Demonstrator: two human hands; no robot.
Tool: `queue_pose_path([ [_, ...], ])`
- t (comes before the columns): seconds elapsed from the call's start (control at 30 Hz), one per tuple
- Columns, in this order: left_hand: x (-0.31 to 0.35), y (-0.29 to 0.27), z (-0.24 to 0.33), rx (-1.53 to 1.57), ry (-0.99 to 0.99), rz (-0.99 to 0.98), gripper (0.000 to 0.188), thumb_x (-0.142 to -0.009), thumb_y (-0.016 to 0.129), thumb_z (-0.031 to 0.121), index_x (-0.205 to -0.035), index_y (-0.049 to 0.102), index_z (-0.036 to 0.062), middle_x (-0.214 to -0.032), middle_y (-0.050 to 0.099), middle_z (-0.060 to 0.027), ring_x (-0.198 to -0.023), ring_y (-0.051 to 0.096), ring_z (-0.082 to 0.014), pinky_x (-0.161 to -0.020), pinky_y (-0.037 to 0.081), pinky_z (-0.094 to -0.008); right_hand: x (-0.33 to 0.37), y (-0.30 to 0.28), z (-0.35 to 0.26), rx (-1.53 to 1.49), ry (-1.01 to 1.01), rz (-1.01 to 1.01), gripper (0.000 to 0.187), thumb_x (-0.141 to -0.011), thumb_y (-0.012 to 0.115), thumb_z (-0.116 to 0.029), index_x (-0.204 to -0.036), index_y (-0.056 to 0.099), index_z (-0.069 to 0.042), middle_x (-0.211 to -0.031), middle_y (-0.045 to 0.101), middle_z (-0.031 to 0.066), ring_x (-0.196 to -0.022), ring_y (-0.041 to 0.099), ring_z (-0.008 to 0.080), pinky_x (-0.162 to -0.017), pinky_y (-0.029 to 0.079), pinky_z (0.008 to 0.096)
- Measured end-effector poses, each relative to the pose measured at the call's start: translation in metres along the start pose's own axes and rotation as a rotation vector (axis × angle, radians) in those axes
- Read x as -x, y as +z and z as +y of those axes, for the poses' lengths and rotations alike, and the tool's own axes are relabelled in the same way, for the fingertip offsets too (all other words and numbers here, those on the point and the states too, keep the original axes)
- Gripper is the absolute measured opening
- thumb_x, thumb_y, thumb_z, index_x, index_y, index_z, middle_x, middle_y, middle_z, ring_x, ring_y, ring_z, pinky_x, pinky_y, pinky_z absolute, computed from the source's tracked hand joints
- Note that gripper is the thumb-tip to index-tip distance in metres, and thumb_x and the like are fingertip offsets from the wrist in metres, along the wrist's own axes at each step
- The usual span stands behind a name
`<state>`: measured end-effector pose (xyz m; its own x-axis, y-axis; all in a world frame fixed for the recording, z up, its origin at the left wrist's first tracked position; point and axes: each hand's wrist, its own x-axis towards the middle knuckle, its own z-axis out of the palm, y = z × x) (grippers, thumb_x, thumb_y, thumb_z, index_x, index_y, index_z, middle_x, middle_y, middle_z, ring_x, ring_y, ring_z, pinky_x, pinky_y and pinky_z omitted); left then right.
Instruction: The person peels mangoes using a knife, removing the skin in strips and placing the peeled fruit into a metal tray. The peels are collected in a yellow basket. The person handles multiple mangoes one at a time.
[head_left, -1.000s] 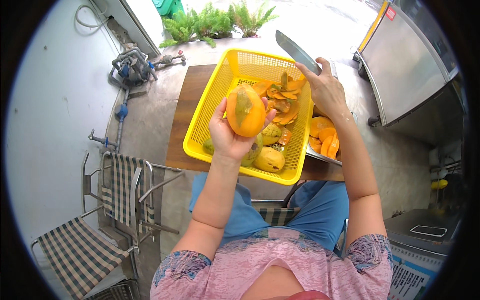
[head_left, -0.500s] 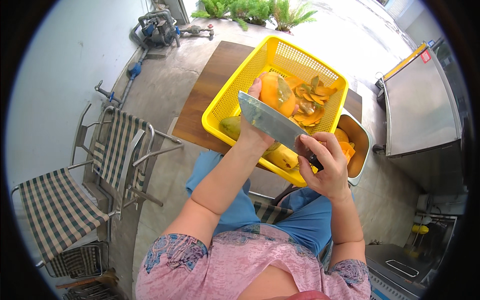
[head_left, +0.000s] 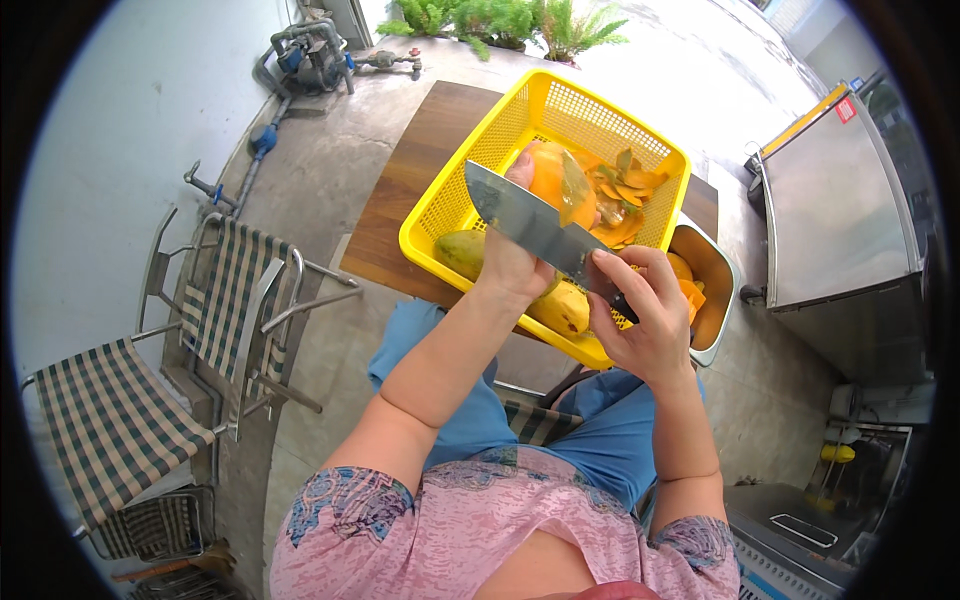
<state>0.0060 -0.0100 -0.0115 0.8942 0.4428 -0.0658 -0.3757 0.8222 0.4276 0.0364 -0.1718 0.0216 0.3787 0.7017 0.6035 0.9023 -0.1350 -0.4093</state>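
Note:
My left hand (head_left: 512,264) is wrapped round a mostly peeled, orange-fleshed papaya (head_left: 548,176), held up inside the yellow basket (head_left: 425,232). A greenish strip of skin (head_left: 577,190) shows on its right side. In my right hand (head_left: 648,312) is a broad-bladed kitchen knife (head_left: 527,222) with a dark handle. Its blade slants across in front of the papaya, tip toward the upper left, hiding part of the fruit and my left fingers. Below lie unpeeled fruits, a greenish one (head_left: 460,252) and a yellow one with brown spots (head_left: 562,308). Orange peelings (head_left: 630,190) are heaped at the basket's right.
The basket stands on a brown wooden table (head_left: 405,180). A metal container (head_left: 722,290) with orange pieces (head_left: 692,298) sits beside it on the right. Checked folding chairs (head_left: 125,430) are at the left, a steel cabinet (head_left: 835,205) at the right.
The knife has tilted more steeply, its tip shifting up and left. The skin strip on the papaya now stands out more near the blade. Both hands keep their holds.

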Motion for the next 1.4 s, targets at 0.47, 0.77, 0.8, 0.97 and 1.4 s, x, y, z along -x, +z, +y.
queue_pose_path([
  [0.47,-0.004,-0.004,0.002,-0.056,0.04,-0.024,0.046,-0.095,0.039,0.046,-0.126,0.047,0.0131,-0.111,0.058,-0.0088,-0.098,0.06,-0.0243,-0.078,0.055,-0.0417,0.003,-0.017,0.002,-0.071,0.078,-0.01,0.043,-0.067,0.069,0.002,-0.109,0.061,-0.004,-0.092,0.055,0.0116,-0.07,0.062,0.0212,-0.061,0.051,0.0296],
  [0.77,0.001,0.001,0.0,-0.016,-0.046,-0.106,0.048,-0.096,0.038,0.043,-0.13,0.043,0.0097,-0.118,0.056,-0.0112,-0.101,0.06,-0.0271,-0.087,0.05,-0.0406,0.003,-0.023,0.006,-0.092,0.094,0.008,0.041,-0.068,0.068,0.002,-0.108,0.061,-0.003,-0.09,0.056,0.0113,-0.071,0.062,0.0211,-0.063,0.051,0.0293],
  [0.8,0.001,0.002,0.002,-0.003,-0.049,-0.115,0.049,-0.096,0.037,0.043,-0.13,0.043,0.0092,-0.118,0.056,-0.0115,-0.102,0.06,-0.0275,-0.088,0.05,-0.0409,0.002,-0.023,0.007,-0.109,0.092,0.013,0.041,-0.068,0.068,0.001,-0.108,0.061,-0.003,-0.089,0.056,0.0113,-0.071,0.062,0.0211,-0.063,0.051,0.0293],
  [0.97,0.005,0.004,-0.005,-0.058,-0.098,-0.155,0.052,-0.096,0.032,0.044,-0.132,0.042,0.0078,-0.121,0.055,-0.0132,-0.104,0.059,-0.0277,-0.089,0.05,-0.0412,-0.006,-0.023,0.006,-0.154,0.104,0.038,0.04,-0.068,0.067,0.001,-0.108,0.061,-0.003,-0.089,0.057,0.0116,-0.072,0.061,0.0215,-0.063,0.051,0.0293],
  [1.4,0.008,0.016,0.006,-0.103,-0.147,-0.146,0.051,-0.095,0.036,0.041,-0.133,0.04,0.0068,-0.12,0.054,-0.0136,-0.107,0.057,-0.0249,-0.073,0.056,-0.0432,-0.004,-0.034,0.02,-0.184,0.188,0.022,0.034,-0.072,0.064,0.001,-0.105,0.061,-0.001,-0.091,0.058,0.0113,-0.077,0.06,0.0211,-0.07,0.05,0.0294],
])
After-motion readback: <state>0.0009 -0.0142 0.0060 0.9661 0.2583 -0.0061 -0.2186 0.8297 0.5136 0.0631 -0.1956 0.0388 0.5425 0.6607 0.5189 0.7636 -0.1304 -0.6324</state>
